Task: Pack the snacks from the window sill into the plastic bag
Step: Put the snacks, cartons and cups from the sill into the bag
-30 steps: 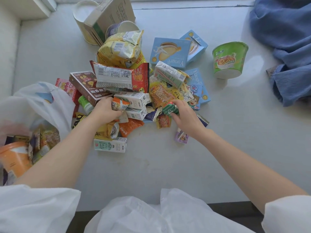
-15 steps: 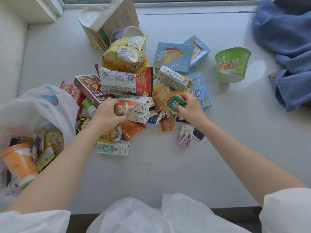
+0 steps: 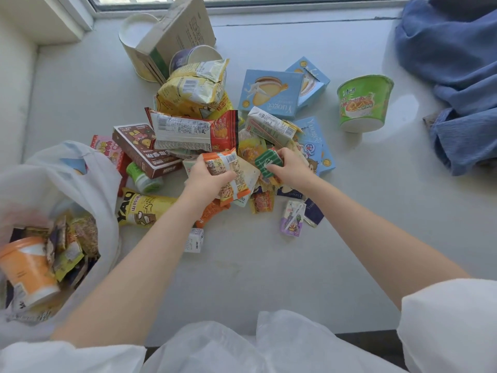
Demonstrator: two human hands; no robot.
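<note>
Here, both hands work at the near side of the snack pile (image 3: 215,135) in the middle of the window sill (image 3: 349,238). The left hand (image 3: 205,176) is curled round a small bundle of orange-and-white packets (image 3: 226,170), lifted just clear of the pile; the right hand (image 3: 291,170) pinches a small green striped packet (image 3: 269,161) between thumb and fingers. The plastic bag (image 3: 88,184) stands open at the left edge of the sill, near the front corner, already holding an orange cup (image 3: 24,267) and several wrappers; its mouth lies to the left of and nearer than both hands. The left hand is the closer one, and its forearm already points along the line from bag to pile. The transfer path runs leftward over the yellow packet (image 3: 142,211), the small green-capped bottle (image 3: 144,179) and the brown box (image 3: 142,149), all lying between hand and bag; the bundle should pass above them. How many packets the left hand holds cannot be told, probably two or three. A loose grip on a stacked bundle may shed one. The green noodle cup (image 3: 363,103) and blue boxes (image 3: 271,92) lie toward the far right, well apart from the bag.
</note>
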